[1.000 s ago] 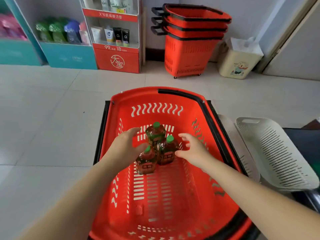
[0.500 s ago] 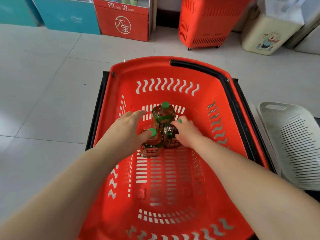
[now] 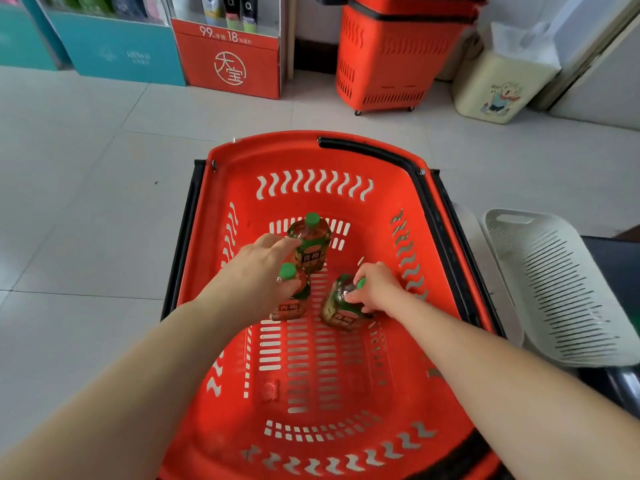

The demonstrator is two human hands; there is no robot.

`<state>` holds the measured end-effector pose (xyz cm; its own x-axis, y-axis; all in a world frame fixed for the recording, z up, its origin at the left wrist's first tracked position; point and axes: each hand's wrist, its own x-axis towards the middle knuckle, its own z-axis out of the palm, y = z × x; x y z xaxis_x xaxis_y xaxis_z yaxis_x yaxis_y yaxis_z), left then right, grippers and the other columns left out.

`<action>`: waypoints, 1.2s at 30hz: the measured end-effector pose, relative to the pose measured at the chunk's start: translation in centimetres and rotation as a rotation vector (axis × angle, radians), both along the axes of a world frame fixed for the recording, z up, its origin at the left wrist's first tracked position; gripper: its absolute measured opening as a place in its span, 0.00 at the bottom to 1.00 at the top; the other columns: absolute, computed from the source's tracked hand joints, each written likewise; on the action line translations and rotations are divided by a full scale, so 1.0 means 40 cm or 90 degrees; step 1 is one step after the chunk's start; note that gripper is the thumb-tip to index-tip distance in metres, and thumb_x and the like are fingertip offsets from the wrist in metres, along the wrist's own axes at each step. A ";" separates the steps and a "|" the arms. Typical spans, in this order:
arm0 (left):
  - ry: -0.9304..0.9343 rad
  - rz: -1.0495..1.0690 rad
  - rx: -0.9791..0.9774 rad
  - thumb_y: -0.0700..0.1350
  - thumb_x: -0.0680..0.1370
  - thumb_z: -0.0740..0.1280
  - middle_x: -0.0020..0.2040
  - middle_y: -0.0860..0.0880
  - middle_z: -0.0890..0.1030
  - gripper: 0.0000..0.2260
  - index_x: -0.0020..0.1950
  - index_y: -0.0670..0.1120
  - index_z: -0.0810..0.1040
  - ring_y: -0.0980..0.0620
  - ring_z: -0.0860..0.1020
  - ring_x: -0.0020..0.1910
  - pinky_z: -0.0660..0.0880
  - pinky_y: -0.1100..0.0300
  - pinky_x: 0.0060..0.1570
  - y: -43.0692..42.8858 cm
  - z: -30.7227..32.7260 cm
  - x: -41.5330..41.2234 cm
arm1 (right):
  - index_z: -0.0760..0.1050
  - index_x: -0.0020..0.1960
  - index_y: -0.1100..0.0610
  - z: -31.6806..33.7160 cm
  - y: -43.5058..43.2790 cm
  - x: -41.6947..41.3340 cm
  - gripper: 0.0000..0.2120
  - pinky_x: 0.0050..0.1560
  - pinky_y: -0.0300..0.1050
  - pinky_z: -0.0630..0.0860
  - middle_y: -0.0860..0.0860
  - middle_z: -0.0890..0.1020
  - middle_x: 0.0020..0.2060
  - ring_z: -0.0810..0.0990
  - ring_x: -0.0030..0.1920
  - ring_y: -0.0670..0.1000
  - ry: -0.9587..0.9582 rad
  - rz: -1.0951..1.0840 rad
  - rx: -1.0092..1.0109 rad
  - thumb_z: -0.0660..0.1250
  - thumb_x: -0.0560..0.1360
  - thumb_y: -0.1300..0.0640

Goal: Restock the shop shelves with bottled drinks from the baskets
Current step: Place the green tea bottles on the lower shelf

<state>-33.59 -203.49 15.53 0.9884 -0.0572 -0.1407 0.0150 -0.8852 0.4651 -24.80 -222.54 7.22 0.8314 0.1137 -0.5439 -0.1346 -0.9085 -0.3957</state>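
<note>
Three tea bottles with green caps are in the red basket [image 3: 277, 147]. The tilted tea bottle [image 3: 337, 310] is held at its neck by the curled fingers of the right hand [image 3: 375, 289]. The near tea bottle [image 3: 289, 308] is held at its neck by the left hand [image 3: 259, 271], just beside the upright far tea bottle [image 3: 311, 244]. Each should be gripped tight under the cap and lifted straight up, so the far one is not knocked. A white slotted tray [image 3: 561, 289] is seen beside the basket.
</note>
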 end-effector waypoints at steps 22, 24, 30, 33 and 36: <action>-0.035 -0.041 -0.491 0.51 0.59 0.81 0.49 0.57 0.83 0.31 0.60 0.50 0.77 0.63 0.80 0.49 0.76 0.63 0.53 -0.151 0.109 -0.102 | 0.76 0.44 0.54 0.559 -0.083 -0.212 0.07 0.21 0.31 0.65 0.49 0.74 0.36 0.71 0.22 0.38 -0.087 -0.041 0.399 0.73 0.70 0.60; -0.013 -0.019 -0.538 0.49 0.60 0.81 0.48 0.55 0.84 0.28 0.58 0.49 0.78 0.60 0.81 0.48 0.77 0.60 0.53 -0.167 0.112 -0.107 | 0.78 0.50 0.50 0.547 -0.094 -0.211 0.14 0.25 0.29 0.67 0.50 0.77 0.44 0.78 0.33 0.37 -0.099 -0.081 0.454 0.76 0.65 0.53; 0.084 0.036 -0.680 0.42 0.63 0.80 0.47 0.50 0.85 0.20 0.53 0.47 0.80 0.50 0.83 0.47 0.79 0.49 0.52 -0.179 0.112 -0.104 | 0.71 0.65 0.47 0.435 -0.158 -0.224 0.53 0.53 0.41 0.75 0.50 0.77 0.58 0.77 0.57 0.48 -0.050 -0.145 0.580 0.83 0.41 0.39; 0.104 0.057 -0.723 0.39 0.65 0.78 0.46 0.49 0.85 0.17 0.51 0.45 0.80 0.50 0.84 0.46 0.80 0.53 0.48 -0.188 0.122 -0.098 | 0.70 0.65 0.50 0.369 -0.176 -0.244 0.53 0.61 0.53 0.75 0.55 0.79 0.60 0.79 0.60 0.54 0.071 -0.131 0.664 0.85 0.43 0.45; 0.136 0.081 -0.775 0.39 0.64 0.77 0.47 0.45 0.85 0.17 0.51 0.43 0.80 0.46 0.83 0.47 0.80 0.50 0.48 -0.197 0.120 -0.086 | 0.72 0.61 0.46 0.337 -0.176 -0.258 0.42 0.58 0.51 0.77 0.52 0.82 0.56 0.80 0.58 0.53 0.069 -0.072 0.640 0.84 0.49 0.52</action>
